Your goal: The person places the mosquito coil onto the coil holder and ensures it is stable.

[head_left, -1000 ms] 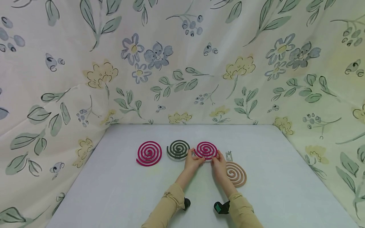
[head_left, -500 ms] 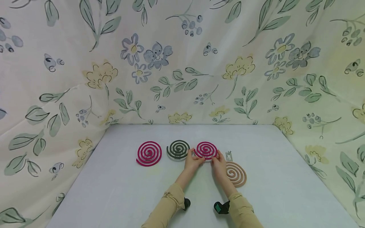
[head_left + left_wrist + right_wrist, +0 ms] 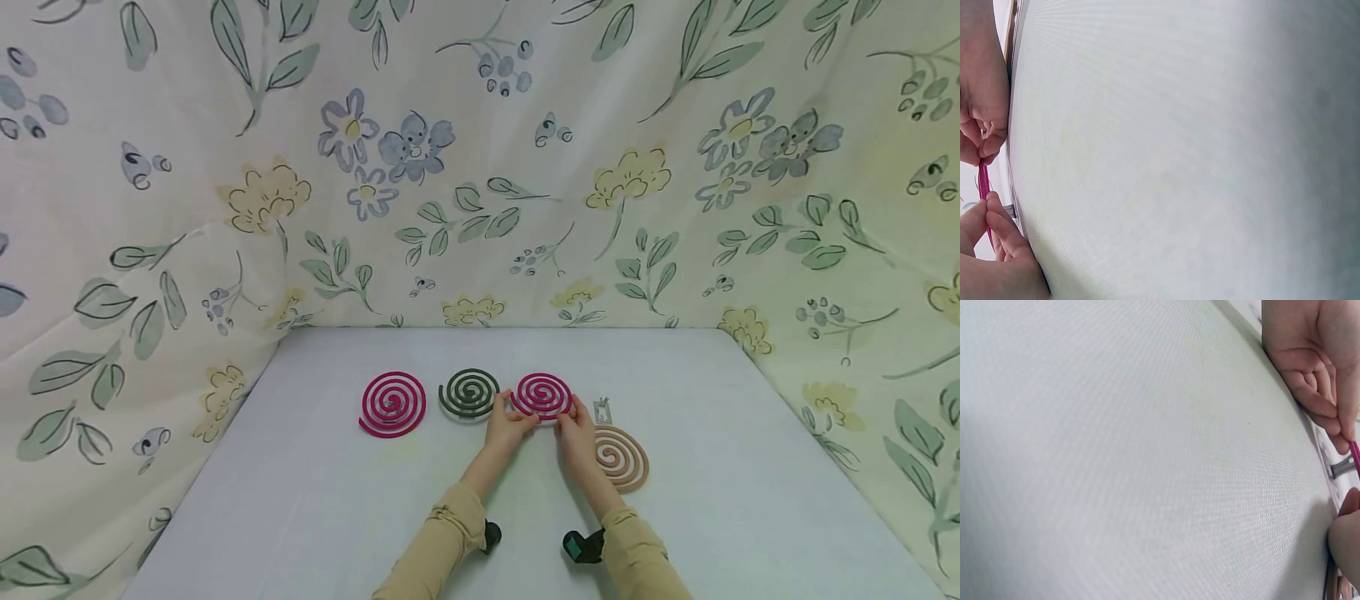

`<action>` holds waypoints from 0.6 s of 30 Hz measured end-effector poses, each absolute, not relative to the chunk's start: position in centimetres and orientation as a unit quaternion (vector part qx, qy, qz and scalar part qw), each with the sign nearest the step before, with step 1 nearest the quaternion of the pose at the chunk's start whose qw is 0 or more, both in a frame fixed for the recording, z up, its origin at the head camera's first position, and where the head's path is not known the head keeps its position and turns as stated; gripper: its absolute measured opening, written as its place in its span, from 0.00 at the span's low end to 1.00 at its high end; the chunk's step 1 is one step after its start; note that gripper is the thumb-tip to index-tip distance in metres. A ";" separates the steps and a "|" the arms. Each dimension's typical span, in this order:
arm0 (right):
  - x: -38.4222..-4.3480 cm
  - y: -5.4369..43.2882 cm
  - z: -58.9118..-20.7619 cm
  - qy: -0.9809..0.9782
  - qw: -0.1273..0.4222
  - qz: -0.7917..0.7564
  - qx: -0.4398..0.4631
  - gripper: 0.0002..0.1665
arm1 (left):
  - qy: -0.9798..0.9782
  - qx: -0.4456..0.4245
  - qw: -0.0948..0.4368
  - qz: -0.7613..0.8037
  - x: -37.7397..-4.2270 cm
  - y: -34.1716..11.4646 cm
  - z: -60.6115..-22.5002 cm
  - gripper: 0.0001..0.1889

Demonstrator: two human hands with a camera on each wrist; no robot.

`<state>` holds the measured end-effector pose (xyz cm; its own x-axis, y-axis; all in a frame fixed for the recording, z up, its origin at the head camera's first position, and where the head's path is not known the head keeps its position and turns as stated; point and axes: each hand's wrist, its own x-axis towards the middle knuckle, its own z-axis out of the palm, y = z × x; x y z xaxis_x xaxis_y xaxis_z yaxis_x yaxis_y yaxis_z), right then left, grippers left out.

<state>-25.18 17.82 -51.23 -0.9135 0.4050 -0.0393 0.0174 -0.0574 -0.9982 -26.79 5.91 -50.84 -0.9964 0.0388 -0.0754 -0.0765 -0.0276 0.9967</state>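
In the head view both hands pinch the near edge of a pink mosquito coil, one at each side. My left hand has thumb and fingertips at its left rim. Opposite it, the fingertips of my right hand grip the right rim. The left wrist view catches the coil edge-on between both hands, raised over the table. Behind it in the right wrist view shows a small grey metal stand. A dark green coil lies just left of my left hand.
Another pink coil lies further left. A brown coil sits partly behind my right wrist, with a small metal stand beyond it. The white table ends at a floral cloth at the back.
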 end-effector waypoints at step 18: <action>-25.0 17.7 -51.1 -0.671 0.138 0.711 -0.160 0.33 | 0.696 -0.020 0.042 0.717 -26.6 5.9 -50.6 0.37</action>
